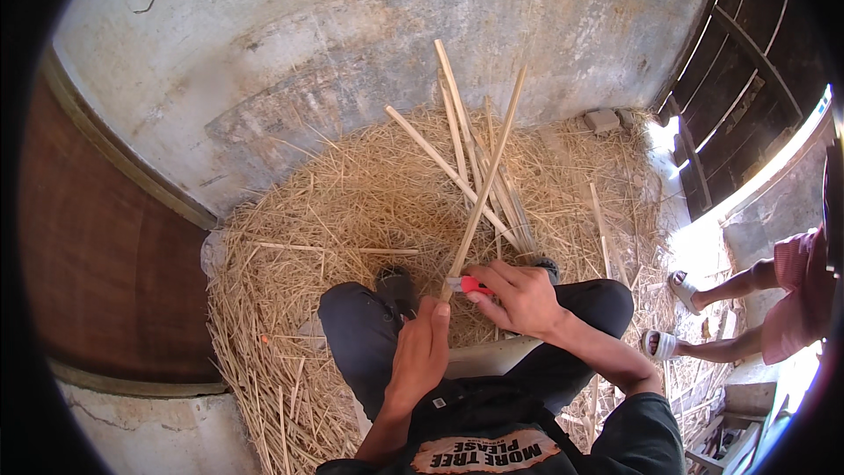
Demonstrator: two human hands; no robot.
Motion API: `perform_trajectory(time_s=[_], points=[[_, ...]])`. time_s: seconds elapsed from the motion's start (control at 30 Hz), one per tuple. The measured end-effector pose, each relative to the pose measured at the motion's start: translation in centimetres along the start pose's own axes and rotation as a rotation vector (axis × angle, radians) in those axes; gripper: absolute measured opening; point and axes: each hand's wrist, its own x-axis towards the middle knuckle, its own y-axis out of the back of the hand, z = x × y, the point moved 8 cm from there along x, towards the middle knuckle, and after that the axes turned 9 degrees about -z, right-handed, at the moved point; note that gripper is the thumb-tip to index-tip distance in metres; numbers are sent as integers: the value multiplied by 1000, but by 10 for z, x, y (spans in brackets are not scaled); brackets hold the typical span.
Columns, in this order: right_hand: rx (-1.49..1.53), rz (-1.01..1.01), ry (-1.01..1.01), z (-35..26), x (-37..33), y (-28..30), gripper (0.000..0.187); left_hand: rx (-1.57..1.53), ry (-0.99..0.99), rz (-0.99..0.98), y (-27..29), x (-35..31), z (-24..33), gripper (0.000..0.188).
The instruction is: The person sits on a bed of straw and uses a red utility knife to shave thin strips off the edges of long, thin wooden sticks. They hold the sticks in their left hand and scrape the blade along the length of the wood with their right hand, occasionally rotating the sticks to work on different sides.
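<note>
My left hand (420,356) is closed round the lower end of a long, pale wooden or bamboo strip (488,171), which slants up and away to the right. In my right hand (523,301) is a red-handled cutter knife (473,285), its blade lying against the strip just above my left fingers. Beyond my hands, several more long strips (451,88) stand in a loose, crossing bundle, with their lower ends near my right foot. Another strip (422,142) leans across that bundle from the left.
Straw-like shavings (334,202) cover the floor round my bent legs. A stained, pale wall (369,62) rises ahead, with a brown panel (114,246) at the left. On the right, another person's legs in sandals (661,344) stand near a dark slatted door (738,62).
</note>
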Motion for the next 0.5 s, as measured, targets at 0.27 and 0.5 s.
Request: perform_trajectory(time_s=[0.27,0.5], points=[[-38,7,0,4,1,1,29,-244,9,-66,-9,3,-11,46],[-54,30,1,2,2,3,28,-204,41,-62,-11,0,-15,47]])
